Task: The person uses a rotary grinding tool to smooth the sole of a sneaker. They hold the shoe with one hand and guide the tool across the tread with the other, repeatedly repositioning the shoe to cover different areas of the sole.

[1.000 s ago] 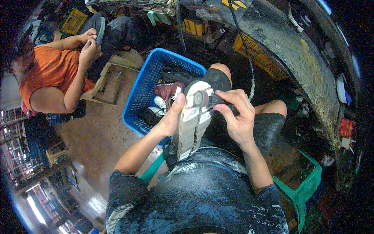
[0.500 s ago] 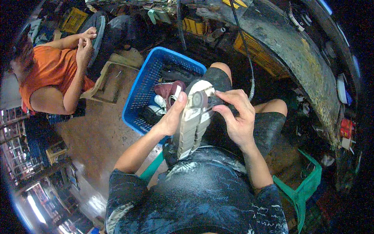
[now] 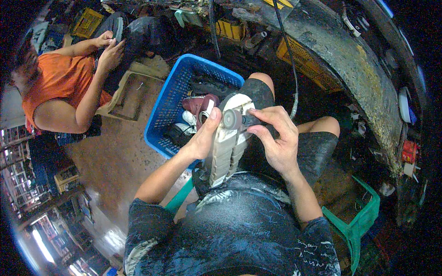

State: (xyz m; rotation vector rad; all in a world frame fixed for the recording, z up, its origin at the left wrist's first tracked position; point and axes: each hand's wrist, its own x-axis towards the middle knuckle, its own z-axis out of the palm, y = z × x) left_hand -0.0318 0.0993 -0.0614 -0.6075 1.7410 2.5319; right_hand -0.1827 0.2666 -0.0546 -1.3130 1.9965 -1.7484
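A shoe (image 3: 226, 147) lies sole-up on my lap, its pale grooved sole facing the camera. My left hand (image 3: 201, 138) grips the shoe's left side near the toe. My right hand (image 3: 275, 138) holds a small rotary tool (image 3: 248, 119) whose round grey disc (image 3: 229, 119) rests on the sole near the toe. A black cable (image 3: 291, 69) runs from the tool up and away.
A blue plastic crate (image 3: 168, 115) with several shoes stands just beyond my knees. A person in an orange shirt (image 3: 55, 87) sits at the left, both hands on a dark shoe. Green stool frames (image 3: 359, 221) flank me. A curved dirty workbench (image 3: 350, 60) runs along the right.
The disc has slid slightly along the sole's toe end and my hands have shifted a little with it. The person at the left has kept working on their shoe.
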